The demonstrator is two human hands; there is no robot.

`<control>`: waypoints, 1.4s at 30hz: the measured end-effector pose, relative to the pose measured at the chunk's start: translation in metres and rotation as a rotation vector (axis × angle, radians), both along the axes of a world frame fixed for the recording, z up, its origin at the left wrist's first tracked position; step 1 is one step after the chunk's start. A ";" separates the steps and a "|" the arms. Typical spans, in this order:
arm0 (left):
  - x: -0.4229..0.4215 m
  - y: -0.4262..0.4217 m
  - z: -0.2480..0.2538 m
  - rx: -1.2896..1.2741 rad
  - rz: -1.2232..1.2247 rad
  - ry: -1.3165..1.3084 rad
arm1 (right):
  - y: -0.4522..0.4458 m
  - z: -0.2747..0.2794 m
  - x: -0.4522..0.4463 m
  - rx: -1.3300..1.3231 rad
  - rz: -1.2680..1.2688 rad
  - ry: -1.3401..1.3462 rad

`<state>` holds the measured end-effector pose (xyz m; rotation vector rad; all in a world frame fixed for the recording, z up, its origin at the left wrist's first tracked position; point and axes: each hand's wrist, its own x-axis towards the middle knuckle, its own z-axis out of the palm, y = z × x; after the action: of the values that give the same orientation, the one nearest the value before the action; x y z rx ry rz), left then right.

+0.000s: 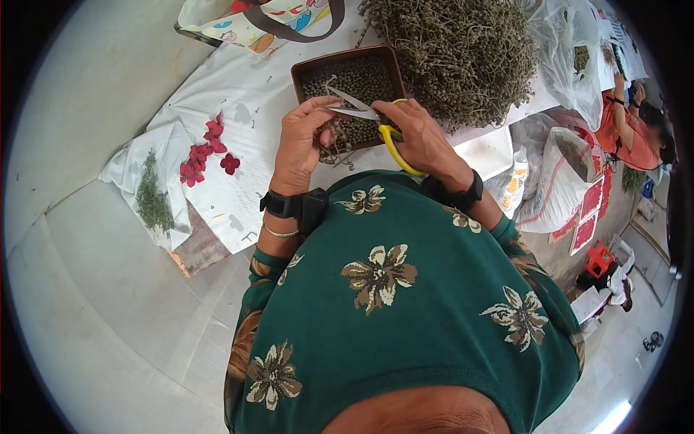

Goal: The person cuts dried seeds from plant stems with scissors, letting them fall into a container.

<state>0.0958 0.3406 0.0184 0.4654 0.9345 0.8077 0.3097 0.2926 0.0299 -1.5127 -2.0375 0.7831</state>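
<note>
My right hand [426, 141] grips a pair of scissors [391, 148] with yellow handles, and their metal blades stand apart, pointing left. Between the curled fingers of my left hand [298, 145] is a small bunch of dried stems [335, 155], beside the blade tips. Both hands are over the near edge of a dark brown rectangular tray [295, 76], which holds many small round greenish-brown seed heads. A large heap of dried stalks with round heads [455, 54] lies just beyond my right hand.
Dark red flowers [195, 163] and a green sprig [152, 199] lie left on the white cloth [238, 195]. A patterned bag [271, 29] sits at the back. Right are plastic bags [567, 61], a woven sack [560, 181], a red stool [598, 258] and a person in orange [627, 137].
</note>
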 end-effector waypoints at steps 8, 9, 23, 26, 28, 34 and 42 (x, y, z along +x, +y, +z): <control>-0.001 -0.004 -0.004 0.088 -0.033 0.083 | -0.001 0.003 -0.003 -0.079 0.011 0.034; 0.000 -0.005 -0.005 0.087 -0.034 0.084 | -0.001 0.003 -0.004 -0.090 0.002 0.022; 0.006 -0.006 -0.003 -0.023 -0.101 0.082 | -0.003 -0.007 0.001 -0.047 -0.013 0.045; 0.004 -0.005 -0.004 -0.008 -0.124 0.096 | -0.003 -0.006 0.002 -0.104 -0.080 0.108; 0.002 -0.005 -0.006 0.014 -0.163 0.079 | -0.001 -0.004 0.005 -0.095 -0.089 0.089; 0.003 -0.002 -0.004 0.064 -0.024 0.052 | -0.003 0.005 0.016 -0.192 -0.045 0.041; 0.000 -0.001 -0.001 0.129 -0.053 0.070 | -0.004 0.012 0.008 -0.300 0.070 0.103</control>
<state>0.0959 0.3393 0.0178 0.6319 0.9343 0.8111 0.3175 0.2887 0.0420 -1.5263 -1.9722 1.2140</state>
